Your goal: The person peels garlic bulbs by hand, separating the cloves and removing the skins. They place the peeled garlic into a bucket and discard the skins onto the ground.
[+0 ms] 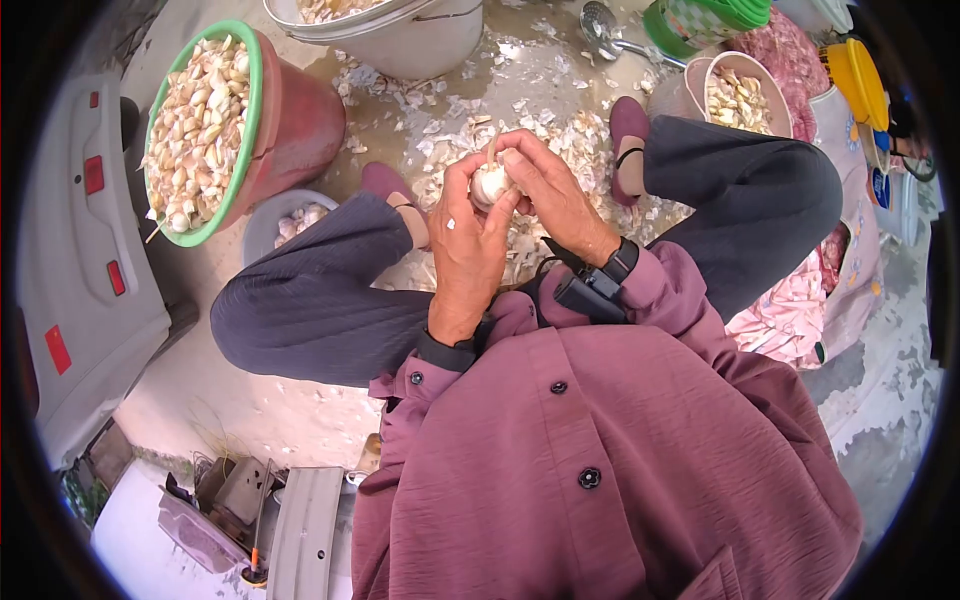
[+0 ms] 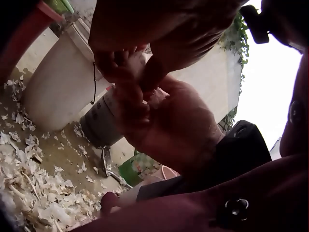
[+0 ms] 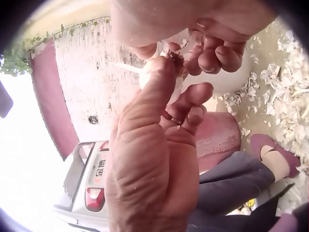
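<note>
Between both hands, above the lap, is a whitish garlic bulb [image 1: 490, 185] with its stem pointing away from the body. My left hand [image 1: 470, 245] grips it from the left, fingers curled round its side. From the other side my right hand [image 1: 560, 200] holds it, thumb and fingers bent against it. In the right wrist view the left thumb lies along the bulb [image 3: 147, 76], and its brown root end shows among the fingertips. Fingers hide most of the bulb in the left wrist view. A white flake of skin sticks to the left hand.
Garlic skins [image 1: 450, 150] litter the ground between the feet. Left stands a red bucket with a green rim [image 1: 250, 130], heaped with cloves; a basin [image 1: 262, 225] of bulbs sits beside it. A white bucket [image 1: 420, 45], a ladle [image 1: 600, 30] and a pail [image 1: 690, 90] of cloves lie ahead.
</note>
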Available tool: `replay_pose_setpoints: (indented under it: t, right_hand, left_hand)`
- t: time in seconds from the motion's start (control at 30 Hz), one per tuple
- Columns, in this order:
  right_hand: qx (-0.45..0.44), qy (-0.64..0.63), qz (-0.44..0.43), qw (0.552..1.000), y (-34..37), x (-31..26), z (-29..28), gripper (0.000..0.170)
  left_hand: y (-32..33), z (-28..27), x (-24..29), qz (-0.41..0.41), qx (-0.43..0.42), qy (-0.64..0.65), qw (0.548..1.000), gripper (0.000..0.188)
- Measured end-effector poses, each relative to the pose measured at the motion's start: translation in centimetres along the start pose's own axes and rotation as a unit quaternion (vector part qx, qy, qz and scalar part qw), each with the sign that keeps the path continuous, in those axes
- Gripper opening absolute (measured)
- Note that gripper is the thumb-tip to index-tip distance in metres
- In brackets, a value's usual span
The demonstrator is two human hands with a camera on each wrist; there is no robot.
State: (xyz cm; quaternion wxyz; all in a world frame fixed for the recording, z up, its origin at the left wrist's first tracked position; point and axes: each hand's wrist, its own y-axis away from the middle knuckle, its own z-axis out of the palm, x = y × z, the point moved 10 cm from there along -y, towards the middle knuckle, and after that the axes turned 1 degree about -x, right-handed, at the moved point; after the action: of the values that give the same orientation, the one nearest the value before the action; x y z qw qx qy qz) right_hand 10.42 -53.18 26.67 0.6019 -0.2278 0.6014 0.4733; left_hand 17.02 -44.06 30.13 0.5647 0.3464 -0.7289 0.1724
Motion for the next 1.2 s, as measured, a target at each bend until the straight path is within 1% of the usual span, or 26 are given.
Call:
replay_pose_setpoints:
  t: [0.03,0.07,0.1,0.13,0.2,0.23,0.3,0.33,0.4,0.43,0.47,0.53,0.57,0.63,0.67,0.73,0.77,0.8,0.87,0.9,0.97,1.0,1.07,1.1,1.17,1.2]
  right_hand:
    - [0.006,0.025,-0.042,0.999,0.0,-0.7,0.0,0.031]
    - [0.011,0.049,-0.083,0.995,0.1,-1.4,0.0,0.032]
    - [0.012,0.055,-0.089,0.994,0.2,-1.4,0.0,0.032]
    - [0.015,0.055,-0.09,0.994,0.2,-1.4,-0.2,0.032]
    - [0.033,0.157,-0.141,0.977,0.5,-2.9,-0.4,0.03]
    - [0.035,0.158,-0.143,0.976,0.6,-3.2,-0.2,0.03]
    - [0.073,0.16,-0.162,0.971,1.2,-4.2,-0.3,0.027]
    - [0.071,0.159,-0.159,0.972,1.3,-3.8,-0.3,0.027]
    - [0.114,0.114,-0.162,0.974,1.1,-3.2,-1.4,0.026]
    - [0.115,0.111,-0.145,0.976,1.0,-2.7,-1.5,0.026]
    - [0.113,0.111,-0.142,0.977,1.2,-2.4,-1.3,0.026]
    - [0.111,0.049,-0.09,0.989,0.8,-1.5,-1.4,0.026]
    - [0.113,0.05,-0.088,0.988,0.8,-1.1,-1.4,0.026]
    - [0.059,-0.09,-0.025,0.994,0.1,1.2,-0.5,0.025]
    - [0.058,-0.09,-0.029,0.994,-0.3,1.4,-0.6,0.025]
    - [0.044,-0.05,-0.056,0.996,-0.2,0.9,-0.5,0.026]
    - [0.034,-0.061,-0.048,0.996,-0.1,1.0,-0.4,0.029]
    - [0.034,-0.06,-0.049,0.996,-0.1,0.9,-0.3,0.029]
    - [0.063,0.046,-0.083,0.994,0.5,0.0,-0.4,0.029]
    - [0.062,0.047,-0.082,0.994,0.7,0.0,-0.3,0.029]
    - [0.06,0.115,-0.145,0.981,1.1,-1.6,0.2,0.028]
    - [0.061,0.115,-0.144,0.981,1.2,-1.8,0.1,0.028]
    - [0.035,0.164,-0.147,0.975,1.2,-2.2,0.4,0.026]
    - [0.036,0.164,-0.147,0.975,1.2,-2.2,0.4,0.026]
    - [0.065,0.103,-0.036,0.992,0.8,0.3,-0.6,0.025]
    - [0.064,0.103,-0.035,0.992,0.6,0.8,-0.6,0.025]
  left_hand:
    - [0.0,0.3,0.0,0.002,-0.002,-0.001,1.0,0.038]
    - [0.2,0.3,0.9,0.045,0.009,-0.037,0.998,0.037]
    - [0.4,0.4,1.6,0.088,0.02,-0.073,0.993,0.036]
    - [0.3,0.6,1.2,0.089,0.017,-0.073,0.993,0.036]
    - [0.3,0.5,1.3,0.121,0.045,-0.028,0.991,0.037]
    - [0.4,0.6,1.5,0.124,0.044,-0.027,0.991,0.037]
    - [0.9,0.6,2.5,0.132,0.056,-0.104,0.984,0.039]
    - [1.1,0.6,2.8,0.128,0.056,-0.104,0.985,0.039]
    - [1.1,0.8,4.2,0.172,0.052,-0.131,0.975,0.041]
    - [1.2,0.9,3.8,0.175,0.06,-0.122,0.975,0.04]
    - [1.4,0.8,3.7,0.171,0.06,-0.123,0.976,0.04]
    - [1.1,0.7,3.0,0.141,0.053,-0.102,0.983,0.038]
    - [1.1,0.7,2.7,0.141,0.051,-0.101,0.984,0.038]
    - [0.7,0.8,1.8,0.126,0.033,-0.01,0.991,0.039]
    - [0.5,0.8,1.7,0.129,0.033,-0.011,0.991,0.039]
    - [0.7,0.7,1.3,0.096,0.03,0.026,0.995,0.039]
    - [0.8,0.9,1.2,0.079,0.014,0.027,0.996,0.037]
    - [0.6,1.0,0.9,0.08,0.015,0.027,0.996,0.037]
    - [0.7,1.0,0.2,0.089,0.03,0.025,0.995,0.033]
    - [0.7,0.9,0.3,0.088,0.03,0.025,0.995,0.033]
    - [1.0,0.3,2.0,0.145,0.064,-0.096,0.983,0.031]
    - [1.1,0.2,2.3,0.144,0.062,-0.095,0.983,0.031]
    - [0.9,0.5,1.0,0.054,0.034,-0.089,0.994,0.028]
    - [0.9,0.7,1.0,0.054,0.034,-0.089,0.994,0.028]
    - [1.2,1.1,2.0,0.107,0.044,-0.116,0.986,0.029]
    - [1.1,1.1,1.6,0.107,0.045,-0.116,0.986,0.029]
